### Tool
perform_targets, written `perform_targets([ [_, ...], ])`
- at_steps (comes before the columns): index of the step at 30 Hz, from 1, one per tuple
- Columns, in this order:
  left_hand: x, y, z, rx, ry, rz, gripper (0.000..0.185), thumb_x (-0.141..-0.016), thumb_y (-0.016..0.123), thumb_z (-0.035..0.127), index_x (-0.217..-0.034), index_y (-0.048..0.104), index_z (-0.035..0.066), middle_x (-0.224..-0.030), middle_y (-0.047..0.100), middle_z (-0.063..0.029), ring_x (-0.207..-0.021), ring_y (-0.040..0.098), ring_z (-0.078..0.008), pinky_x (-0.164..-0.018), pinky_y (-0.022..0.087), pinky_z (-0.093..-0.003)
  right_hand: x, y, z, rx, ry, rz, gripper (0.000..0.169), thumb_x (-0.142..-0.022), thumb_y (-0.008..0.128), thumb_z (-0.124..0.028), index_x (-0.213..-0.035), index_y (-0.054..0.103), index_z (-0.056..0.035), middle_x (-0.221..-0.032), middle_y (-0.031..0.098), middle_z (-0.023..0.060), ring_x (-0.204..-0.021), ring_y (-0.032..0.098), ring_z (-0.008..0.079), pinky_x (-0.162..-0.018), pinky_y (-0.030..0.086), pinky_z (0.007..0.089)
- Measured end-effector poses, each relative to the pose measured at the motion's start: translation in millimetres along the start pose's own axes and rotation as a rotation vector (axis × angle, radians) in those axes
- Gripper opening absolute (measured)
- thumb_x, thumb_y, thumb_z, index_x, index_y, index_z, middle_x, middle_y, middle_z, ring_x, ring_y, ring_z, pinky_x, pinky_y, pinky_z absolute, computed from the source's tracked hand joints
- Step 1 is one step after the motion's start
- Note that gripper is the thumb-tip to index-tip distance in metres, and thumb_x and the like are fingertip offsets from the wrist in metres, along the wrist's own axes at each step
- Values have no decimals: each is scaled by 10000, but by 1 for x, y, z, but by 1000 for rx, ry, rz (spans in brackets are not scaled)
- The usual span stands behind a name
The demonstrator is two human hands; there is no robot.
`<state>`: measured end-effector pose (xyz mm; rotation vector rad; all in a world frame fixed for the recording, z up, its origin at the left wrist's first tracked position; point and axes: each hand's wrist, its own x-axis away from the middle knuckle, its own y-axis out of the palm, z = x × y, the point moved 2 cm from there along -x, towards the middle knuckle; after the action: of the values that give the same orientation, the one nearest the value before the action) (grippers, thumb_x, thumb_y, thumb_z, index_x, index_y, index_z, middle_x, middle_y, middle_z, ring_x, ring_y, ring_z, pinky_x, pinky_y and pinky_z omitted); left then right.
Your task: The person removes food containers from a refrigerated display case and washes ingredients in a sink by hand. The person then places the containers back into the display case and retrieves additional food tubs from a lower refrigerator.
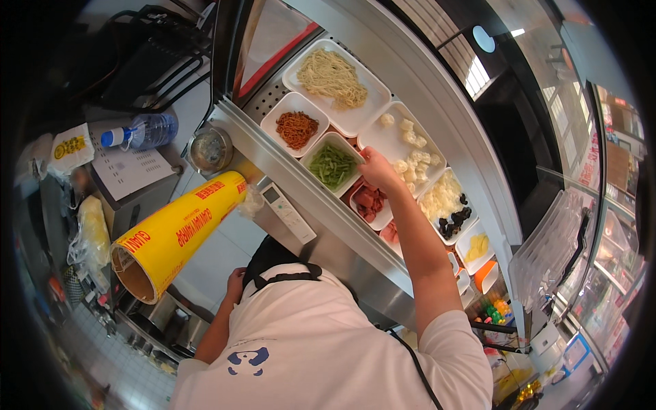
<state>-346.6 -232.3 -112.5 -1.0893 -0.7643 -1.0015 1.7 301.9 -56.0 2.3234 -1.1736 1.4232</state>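
My right hand (378,168) reaches into the refrigerated food counter, its fingers at the right corner of a white container (307,160) and gripping the rim. Cut green vegetables (333,165) fill that container. Just below my wrist is a container of dark red sliced meat (368,202), partly covered by my arm. White cauliflower-like florets (412,161) lie in a large tray on the hand's far side. Noodles (333,79) and reddish-brown shreds (297,129) sit in white trays farther up. My left hand (237,283) hangs by my hip; its fingers are mostly hidden.
A yellow cling-wrap roll (187,233) stands out over the counter's near side, beside a metal bowl (210,148) and a white remote control (288,212) on the steel ledge. Trays with black fungus (453,223) and yellow slices (476,247) lie right of my forearm. A water bottle (148,131) lies at left.
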Motion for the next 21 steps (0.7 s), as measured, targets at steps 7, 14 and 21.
perform_targets([
  [7,5,0,5,-38,51,26,307,-951,675,220,-1190,713,31,-1066,752,-141,-959,701,-234,-854,556,-357,5,7,-1,-9,-18,101,262,-919,563,-63,-1175,577,-9,-916,727,206,-708,736,280,-678,579,409],
  [14,10,2,9,3,34,1,325,-967,642,210,-1217,691,10,-1098,744,-136,-981,693,-237,-876,549,-352,1,8,4,-2,32,110,269,-914,556,-85,-1173,600,-26,-972,741,211,-822,747,307,-770,581,434],
  [21,11,1,11,-14,64,-1,317,-972,634,206,-1215,692,11,-1097,743,-136,-975,691,-229,-872,548,-349,28,4,-17,567,49,257,310,-845,609,-225,-1070,742,-60,-1076,745,203,-1058,709,342,-888,566,440],
])
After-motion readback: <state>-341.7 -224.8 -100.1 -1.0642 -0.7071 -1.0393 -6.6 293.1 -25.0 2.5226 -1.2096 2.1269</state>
